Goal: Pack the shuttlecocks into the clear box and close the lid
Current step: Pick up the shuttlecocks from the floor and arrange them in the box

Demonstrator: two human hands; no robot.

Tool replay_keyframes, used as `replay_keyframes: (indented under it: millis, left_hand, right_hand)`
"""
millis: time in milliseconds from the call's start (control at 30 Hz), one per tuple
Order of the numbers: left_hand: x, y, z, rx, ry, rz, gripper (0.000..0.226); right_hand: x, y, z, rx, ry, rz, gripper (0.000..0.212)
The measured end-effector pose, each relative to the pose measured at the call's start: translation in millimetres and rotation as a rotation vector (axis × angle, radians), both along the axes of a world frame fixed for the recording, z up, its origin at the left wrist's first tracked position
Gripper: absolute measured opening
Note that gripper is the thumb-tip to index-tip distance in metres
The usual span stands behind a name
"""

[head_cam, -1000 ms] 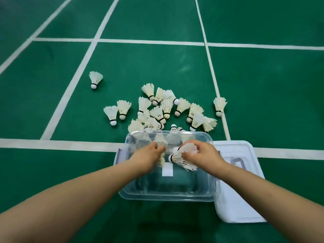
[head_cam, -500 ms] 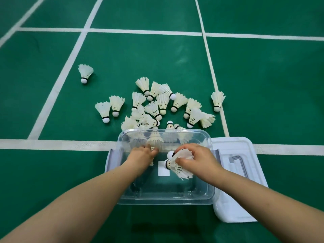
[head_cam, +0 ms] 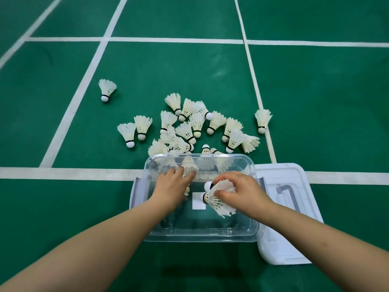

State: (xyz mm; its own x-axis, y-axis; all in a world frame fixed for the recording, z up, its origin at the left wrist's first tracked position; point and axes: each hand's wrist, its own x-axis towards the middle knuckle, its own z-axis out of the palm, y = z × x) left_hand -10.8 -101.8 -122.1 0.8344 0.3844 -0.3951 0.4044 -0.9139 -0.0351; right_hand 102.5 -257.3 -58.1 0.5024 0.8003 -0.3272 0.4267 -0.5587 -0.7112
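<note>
The clear box (head_cam: 202,236) stands open on the green court floor in front of me. Both hands are inside it. My right hand (head_cam: 242,192) grips two white shuttlecocks (head_cam: 219,197), their cork ends pointing left. My left hand (head_cam: 171,186) is low in the box with a shuttlecock mostly hidden under its fingers. Just beyond the box's far wall lies a pile of several shuttlecocks (head_cam: 195,127). The white lid (head_cam: 290,245) lies flat beside the box on its right.
One stray shuttlecock (head_cam: 107,89) lies far left, another (head_cam: 262,120) on the white court line at right. White court lines cross the floor, one running under the box's far part.
Both hands have sunk a little lower into the box, the right one still carrying its shuttlecocks. The view has tilted slightly; the pile and lid stay put.
</note>
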Motion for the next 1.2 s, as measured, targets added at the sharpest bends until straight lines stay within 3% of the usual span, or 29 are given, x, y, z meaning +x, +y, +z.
replay_keyframes:
  millis: [167, 300, 367, 533, 600, 700, 800, 933, 1067, 1200]
  left_hand:
    - [-1.8, -12.8, 42.1, -0.428, -0.387, 0.08, 0.08]
    - [-8.4, -27.6, 75.5, -0.659, -0.593, -0.04, 0.1]
    - [-8.2, -37.2, 87.5, -0.666, -0.707, -0.137, 0.098]
    - [-4.3, -60.5, 100.2, -0.502, -0.955, -0.25, 0.096]
    - [-1.8, -68.7, 103.1, -0.526, -0.99, -0.215, 0.092]
    - [1.2, -76.5, 110.0, -0.59, -1.046, -0.131, 0.069]
    - [1.4, -75.7, 112.3, -0.617, -1.123, -0.006, 0.052]
    - [0.0, -60.2, 105.3, -0.588, -1.139, 0.083, 0.053]
    - [-1.9, -50.5, 87.8, -0.561, -1.047, 0.095, 0.054]
    - [2.5, -51.2, 67.8, -0.564, -0.877, 0.179, 0.061]
  right_hand:
    - [9.8, -1.1, 20.5, 0.084, -0.013, -0.102, 0.02]
    - [12.6, -6.4, 46.0, 0.168, -0.022, -0.135, 0.021]
    - [10.1, -9.3, 56.4, 0.194, -0.001, -0.139, 0.026]
    - [-0.9, -9.8, 73.1, 0.184, 0.119, -0.219, 0.013]
    - [-6.2, -9.4, 79.7, 0.194, 0.134, -0.208, 0.012]
    - [-13.8, -9.3, 83.4, 0.192, 0.138, -0.182, 0.016]
    - [-13.2, -11.0, 81.6, 0.215, 0.169, -0.222, 0.006]
    - [1.1, -19.4, 77.3, 0.281, 0.182, -0.315, 0.02]
    - [10.9, -24.6, 66.2, 0.173, -0.017, -0.296, 0.027]
    - [16.0, -24.8, 59.8, 0.205, -0.193, -0.213, 0.039]
